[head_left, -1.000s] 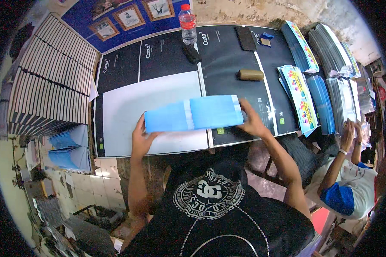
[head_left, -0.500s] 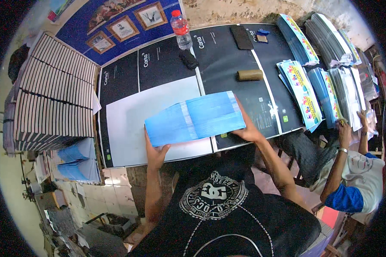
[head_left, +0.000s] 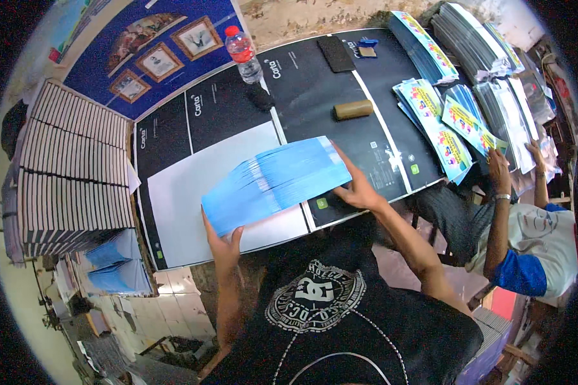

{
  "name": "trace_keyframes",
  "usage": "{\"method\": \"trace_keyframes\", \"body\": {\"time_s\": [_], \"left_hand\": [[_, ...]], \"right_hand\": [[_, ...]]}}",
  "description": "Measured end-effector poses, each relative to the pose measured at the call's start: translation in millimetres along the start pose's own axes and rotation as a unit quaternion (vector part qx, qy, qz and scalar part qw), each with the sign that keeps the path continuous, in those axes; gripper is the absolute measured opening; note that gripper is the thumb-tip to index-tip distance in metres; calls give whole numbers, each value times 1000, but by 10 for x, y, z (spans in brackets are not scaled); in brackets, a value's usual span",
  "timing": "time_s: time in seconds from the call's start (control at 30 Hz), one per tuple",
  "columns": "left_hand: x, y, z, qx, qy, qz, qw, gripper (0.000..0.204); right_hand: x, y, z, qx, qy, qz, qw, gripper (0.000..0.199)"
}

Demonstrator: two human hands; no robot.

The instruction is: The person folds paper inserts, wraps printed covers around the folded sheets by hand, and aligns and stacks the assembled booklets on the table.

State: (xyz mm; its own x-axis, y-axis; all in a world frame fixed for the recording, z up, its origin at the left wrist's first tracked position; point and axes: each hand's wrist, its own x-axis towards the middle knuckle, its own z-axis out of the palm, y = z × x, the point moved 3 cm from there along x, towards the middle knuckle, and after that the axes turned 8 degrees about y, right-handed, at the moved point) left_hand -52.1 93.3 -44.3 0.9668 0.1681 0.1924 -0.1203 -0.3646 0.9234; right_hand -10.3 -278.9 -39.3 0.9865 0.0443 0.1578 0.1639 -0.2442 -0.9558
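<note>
A thick stack of blue printed sheets (head_left: 292,176) with a pale band across its middle is held between my two hands, above a large white sheet (head_left: 180,192) on the table. The stack bows, and its edges are fanned into layers. My left hand (head_left: 225,247) grips its near left end, thumb toward me and the other fingers mostly hidden beneath. At the right end, my right hand (head_left: 361,190) is closed around the edge, with some fingers out of sight under the sheets.
A water bottle (head_left: 243,54), a brown roll (head_left: 353,110) and a dark flat pad (head_left: 336,54) stand on the black-covered table. Tall bound stacks (head_left: 74,173) rise at left. At right, a co-worker's hand (head_left: 498,168) holds a colourful printed strip (head_left: 467,122) beside several paper piles.
The head view has shifted, and the stack's sheets now fan and bend more between my hands. The co-worker has drawn a colourful strip out at an angle.
</note>
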Motion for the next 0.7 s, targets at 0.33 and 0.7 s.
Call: {"method": "trace_keyframes", "body": {"time_s": [0.33,0.7], "left_hand": [[697,817,-167,331,-251,10,909,121],[774,976,879,385,-293,279,829,123]], "right_hand": [[222,295,-59,58,-79,6,995,100],[147,-474,-354,-175,-99,-113,973,120]]}}
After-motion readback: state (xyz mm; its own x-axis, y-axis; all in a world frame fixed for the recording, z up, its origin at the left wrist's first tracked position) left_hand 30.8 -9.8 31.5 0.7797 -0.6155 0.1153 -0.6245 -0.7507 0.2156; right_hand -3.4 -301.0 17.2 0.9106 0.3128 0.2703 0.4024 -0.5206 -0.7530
